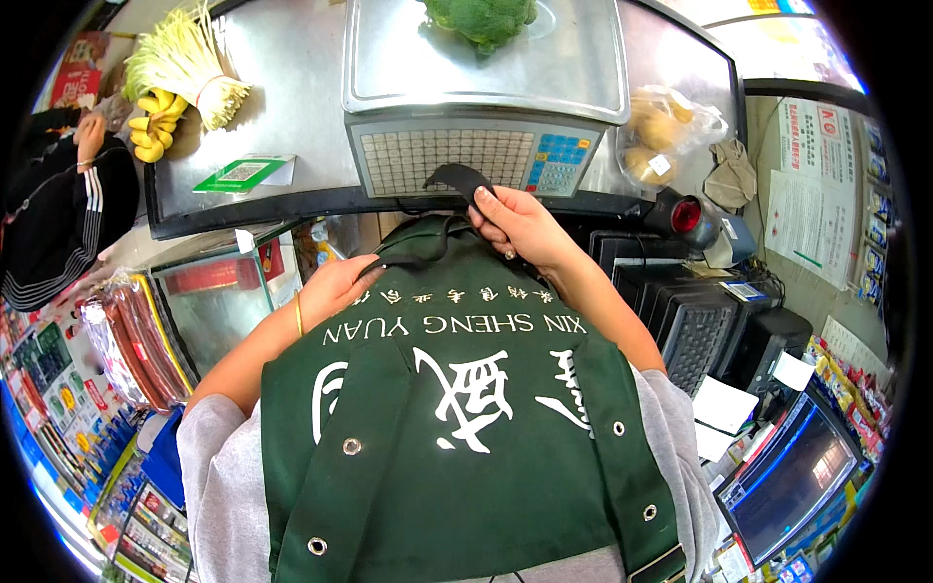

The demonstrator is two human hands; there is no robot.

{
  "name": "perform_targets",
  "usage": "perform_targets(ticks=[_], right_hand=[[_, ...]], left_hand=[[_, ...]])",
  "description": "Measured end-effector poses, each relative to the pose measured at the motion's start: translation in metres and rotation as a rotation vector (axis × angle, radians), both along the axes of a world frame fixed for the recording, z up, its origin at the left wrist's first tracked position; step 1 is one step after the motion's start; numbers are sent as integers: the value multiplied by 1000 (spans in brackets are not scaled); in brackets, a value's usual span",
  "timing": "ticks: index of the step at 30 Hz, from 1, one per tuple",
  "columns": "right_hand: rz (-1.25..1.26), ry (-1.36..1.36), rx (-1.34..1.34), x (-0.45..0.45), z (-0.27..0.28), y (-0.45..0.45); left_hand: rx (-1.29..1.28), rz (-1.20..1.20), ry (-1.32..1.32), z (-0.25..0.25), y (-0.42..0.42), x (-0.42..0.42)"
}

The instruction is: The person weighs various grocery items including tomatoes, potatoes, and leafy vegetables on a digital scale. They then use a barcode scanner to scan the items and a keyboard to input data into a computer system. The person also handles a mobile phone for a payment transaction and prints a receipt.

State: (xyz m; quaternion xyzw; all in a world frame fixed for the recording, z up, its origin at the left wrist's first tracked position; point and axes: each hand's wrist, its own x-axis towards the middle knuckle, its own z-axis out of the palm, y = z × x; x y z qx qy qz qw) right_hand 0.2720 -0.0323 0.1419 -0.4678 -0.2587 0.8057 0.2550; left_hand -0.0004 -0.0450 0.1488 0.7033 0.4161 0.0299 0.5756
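A dark green apron (503, 503) with white writing and metal eyelets covers my front over a grey short-sleeved shirt (219, 466). My right hand (521, 226) grips a black fabric strap (459, 177) between thumb and fingers, its loose end curling in front of the scale's keypad. At the apron's left side, my left hand (332, 288) holds another length of black cord (419, 256), which runs toward the middle of my waist. Some of my left fingers are hidden. Past my hands stands a weighing scale (364, 157) with a head of broccoli (481, 22) on its metal pan.
Bundled pale yellow chives (219, 98), bananas (157, 124) and a green code card (244, 171) lie on the left counter. Bagged potatoes (656, 135) and a scanner (685, 216) are at right, above a keyboard (700, 342) and monitor (791, 477). Another person's black sleeve (95, 211) shows far left.
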Motion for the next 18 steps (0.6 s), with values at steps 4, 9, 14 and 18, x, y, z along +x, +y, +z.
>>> perform_targets(ticks=[4, 9, 14, 18], right_hand=[[-1, 8, 26, 1, -5, 0], [126, -42, 58, 0, -2, -5], [-12, -42, 21, 19, -9, -9], [41, 20, 5, 28, -7, -3]], left_hand=[[-53, 155, -70, 4, 3, 14], [-113, 126, -116, 6, 19, 45], [-93, 14, -172, 12, 28, 67], [-64, -50, -257, 3, 32, 77]])
